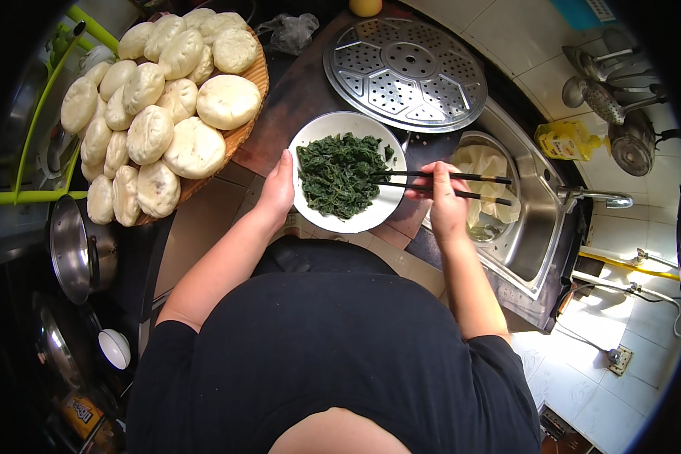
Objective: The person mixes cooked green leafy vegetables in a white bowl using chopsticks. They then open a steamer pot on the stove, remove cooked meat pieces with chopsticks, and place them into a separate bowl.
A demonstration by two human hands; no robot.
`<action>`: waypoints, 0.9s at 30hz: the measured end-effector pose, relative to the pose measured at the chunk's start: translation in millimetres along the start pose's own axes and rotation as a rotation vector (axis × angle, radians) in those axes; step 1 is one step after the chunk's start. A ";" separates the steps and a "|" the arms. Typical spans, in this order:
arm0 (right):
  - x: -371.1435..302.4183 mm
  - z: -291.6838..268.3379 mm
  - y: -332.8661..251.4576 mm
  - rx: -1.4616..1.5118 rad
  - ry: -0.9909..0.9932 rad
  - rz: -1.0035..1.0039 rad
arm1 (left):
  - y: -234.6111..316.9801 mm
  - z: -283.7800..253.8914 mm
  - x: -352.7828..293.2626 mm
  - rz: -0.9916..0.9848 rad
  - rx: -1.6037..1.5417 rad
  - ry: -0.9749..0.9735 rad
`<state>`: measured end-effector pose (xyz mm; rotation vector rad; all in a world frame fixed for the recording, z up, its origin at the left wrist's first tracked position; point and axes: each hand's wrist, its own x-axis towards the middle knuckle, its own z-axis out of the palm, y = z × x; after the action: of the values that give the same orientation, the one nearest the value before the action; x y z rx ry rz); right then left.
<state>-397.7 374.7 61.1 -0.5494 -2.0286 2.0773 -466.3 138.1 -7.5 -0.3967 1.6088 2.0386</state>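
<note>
A white bowl is held in front of me, with my left hand gripping its left rim. Inside it lies a heap of dark green cooked leafy greens. My right hand is closed around a pair of black chopsticks. Their tips reach over the bowl's right rim and touch the greens. The fingers of my left hand beneath the bowl are hidden.
A wicker tray piled with round steamed buns stands at the left. A perforated steamer rack lies behind the bowl. At the right, a metal basin holding pale cloth sits in the sink, below a faucet.
</note>
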 end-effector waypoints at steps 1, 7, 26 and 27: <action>1.7 3.9 16.8 0.124 0.007 0.046 | 1.3 0.4 -0.3 -0.002 0.001 -0.002; 2.2 0.0 30.4 0.508 0.092 0.209 | -4.3 -3.5 3.7 0.013 -0.011 -0.018; -12.6 17.5 -72.9 -0.112 -0.203 -0.201 | -10.8 -9.2 6.2 0.014 -0.004 0.013; -16.1 21.2 -59.4 -0.024 -0.318 -0.159 | -9.0 -7.1 6.0 0.009 -0.009 -0.011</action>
<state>-398.5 351.9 122.1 -0.0577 -2.1806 2.1575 -466.8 134.1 -19.7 -0.3814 1.5982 2.0526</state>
